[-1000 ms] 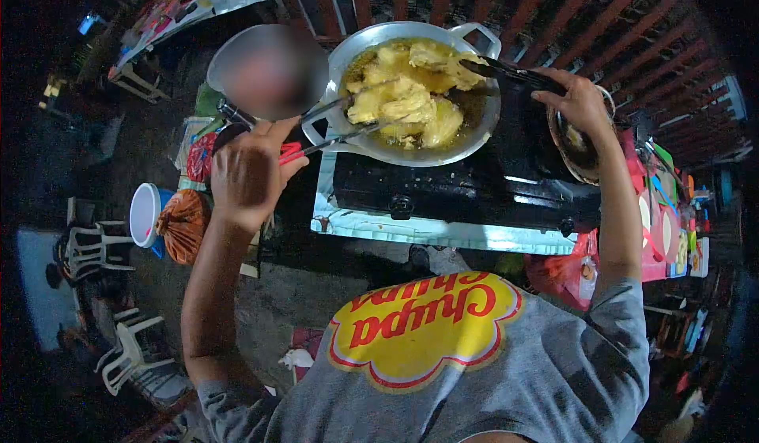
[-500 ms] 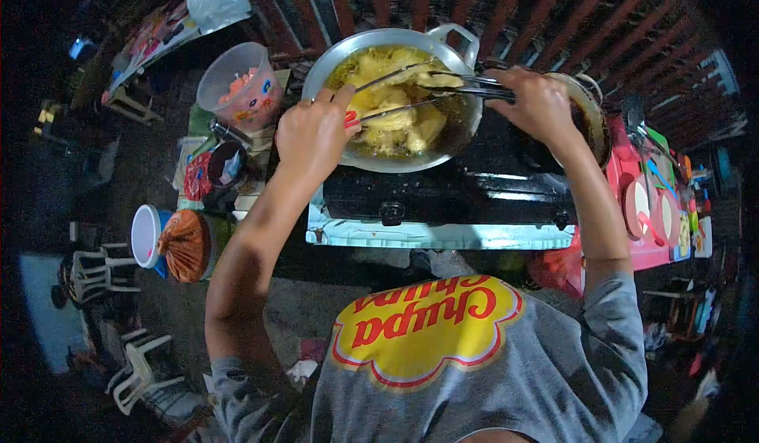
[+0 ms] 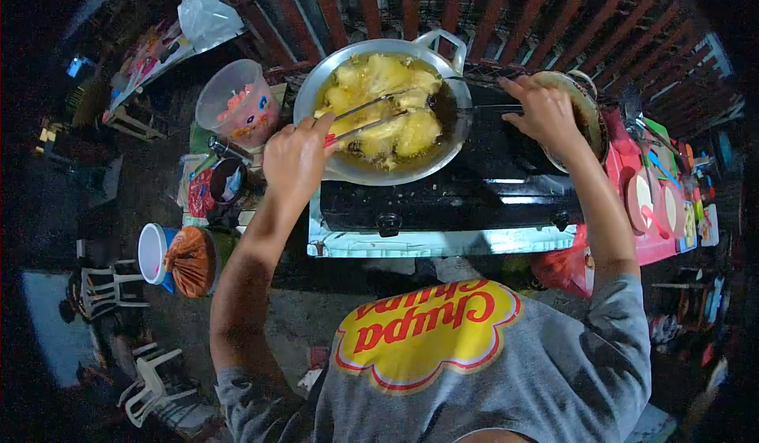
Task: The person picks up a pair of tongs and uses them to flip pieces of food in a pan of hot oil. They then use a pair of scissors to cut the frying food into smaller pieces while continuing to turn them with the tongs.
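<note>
My left hand grips metal tongs with a red part near the fingers. Their two arms reach apart over the yellow battered pieces frying in oil. A wide silver pan holds these pieces on the black gas stove. To the pan's right, my right hand has thumb and forefinger spread around dark tongs. These tongs are hard to make out against the stove, and nothing shows between their tips.
A second pot stands on the right burner, beside my right hand. Left of the pan are a clear tub with orange pieces and a dark mug. A pink table with utensils lies at right; a slatted railing runs behind.
My right hand has moved right, away from the pan, and its tongs no longer hold the piece they gripped. The left hand has shifted slightly left and down, its tongs over the food.
</note>
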`<state>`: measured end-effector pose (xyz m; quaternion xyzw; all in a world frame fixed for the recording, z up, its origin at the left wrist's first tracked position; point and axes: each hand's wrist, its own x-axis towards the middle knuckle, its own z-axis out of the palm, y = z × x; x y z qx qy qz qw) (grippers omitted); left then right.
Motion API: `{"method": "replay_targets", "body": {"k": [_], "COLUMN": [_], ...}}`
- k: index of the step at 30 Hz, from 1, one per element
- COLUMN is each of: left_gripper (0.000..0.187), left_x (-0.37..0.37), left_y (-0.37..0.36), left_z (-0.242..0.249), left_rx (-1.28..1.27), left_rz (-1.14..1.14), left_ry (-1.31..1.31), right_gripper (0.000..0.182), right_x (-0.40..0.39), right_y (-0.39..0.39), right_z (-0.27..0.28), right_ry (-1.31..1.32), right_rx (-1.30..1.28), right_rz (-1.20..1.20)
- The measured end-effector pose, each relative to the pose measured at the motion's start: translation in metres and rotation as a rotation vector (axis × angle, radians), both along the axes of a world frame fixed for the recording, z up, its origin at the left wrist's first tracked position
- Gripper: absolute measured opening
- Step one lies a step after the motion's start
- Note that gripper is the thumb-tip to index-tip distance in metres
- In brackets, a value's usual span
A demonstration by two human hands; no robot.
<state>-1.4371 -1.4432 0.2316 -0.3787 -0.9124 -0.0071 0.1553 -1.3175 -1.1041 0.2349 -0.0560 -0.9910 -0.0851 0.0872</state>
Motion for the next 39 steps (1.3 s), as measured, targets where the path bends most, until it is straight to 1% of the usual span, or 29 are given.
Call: {"method": "replay_targets", "body": {"k": [1,4,7,8,9,11,12,14,17,22,23,25,27,28,30,31,33,34,35,37,38,39], "left_gripper": [0.039,0.041,0.042,0.041,0.041,0.038,0.038,0.038,0.039,0.039,0.040,0.040,0.040,0.040,0.038,0.038,0.037,0.037,0.037,0.037,0.039,0.039], "left_x": [-0.001,-0.005,-0.006,-0.004,-0.004,-0.009,-0.012,-0.017,-0.016,-0.008,-0.006,-0.004,-0.001,0.002,0.006,0.005,-0.001,0.004,0.005,0.003,0.001,0.001], "left_y": [0.000,-0.006,-0.013,-0.015,-0.018,-0.028,-0.034,-0.045,-0.055,-0.064,-0.066,-0.070,-0.073,-0.074,-0.071,-0.071,-0.072,-0.065,-0.062,-0.060,-0.061,-0.063], "left_z": [0.002,-0.001,0.002,0.003,0.003,-0.002,-0.002,-0.003,-0.002,-0.001,0.001,0.001,0.002,0.005,0.014,0.013,0.011,0.017,0.018,0.018,0.014,0.015], "left_rx": [-0.025,-0.016,0.029,0.022,0.019,0.156,0.154,0.259,0.283,0.223,0.213,0.203,0.176,0.175,0.073,0.074,0.170,0.142,0.144,0.181,0.194,0.195], "left_rz": [0.008,0.008,0.008,0.063,0.062,-0.025,-0.023,-0.130,-0.144,-0.086,-0.047,-0.003,0.096,0.103,0.194,0.198,0.078,0.073,0.077,-0.057,-0.090,-0.085], "left_ry": [0.003,-0.002,-0.032,-0.059,-0.057,0.008,0.008,0.044,0.056,0.062,0.021,-0.019,-0.081,-0.084,-0.097,-0.101,-0.072,-0.037,-0.036,0.069,0.098,0.099], "right_gripper": [0.059,0.057,0.056,0.056,0.056,0.055,0.053,0.053,0.053,0.056,0.056,0.057,0.057,0.057,0.061,0.061,0.063,0.063,0.061,0.058,0.053,0.053], "right_x": [-0.007,-0.029,-0.045,-0.047,-0.050,-0.053,-0.054,-0.058,-0.060,-0.061,-0.059,-0.048,-0.037,-0.032,-0.024,-0.026,-0.033,-0.044,-0.052,-0.065,-0.067,-0.069], "right_y": [0.001,0.010,0.015,0.017,0.019,0.025,0.024,0.029,0.031,0.045,0.046,0.033,0.031,0.028,0.017,0.007,-0.015,-0.018,-0.025,-0.035,-0.038,-0.036], "right_z": [-0.004,-0.022,-0.024,-0.020,-0.019,-0.017,-0.012,-0.013,-0.009,-0.020,-0.020,0.000,0.003,0.007,0.015,0.014,0.011,0.001,-0.008,-0.013,-0.011,-0.014], "right_ry": [0.003,0.094,0.088,0.053,0.055,0.035,0.018,0.008,-0.020,0.022,0.021,-0.138,-0.097,-0.058,-0.006,-0.010,0.062,0.089,0.185,0.134,0.104,0.104], "right_rx": [-0.002,0.082,0.037,0.000,-0.002,-0.035,-0.057,-0.043,-0.063,-0.043,-0.042,-0.024,-0.032,-0.064,-0.107,-0.107,-0.121,-0.114,-0.093,-0.098,-0.114,-0.113], "right_rz": [-0.002,0.166,0.204,0.197,0.196,0.194,0.199,0.192,0.204,0.238,0.242,0.081,0.094,0.110,0.133,0.136,0.207,0.262,0.323,0.356,0.356,0.362]}}
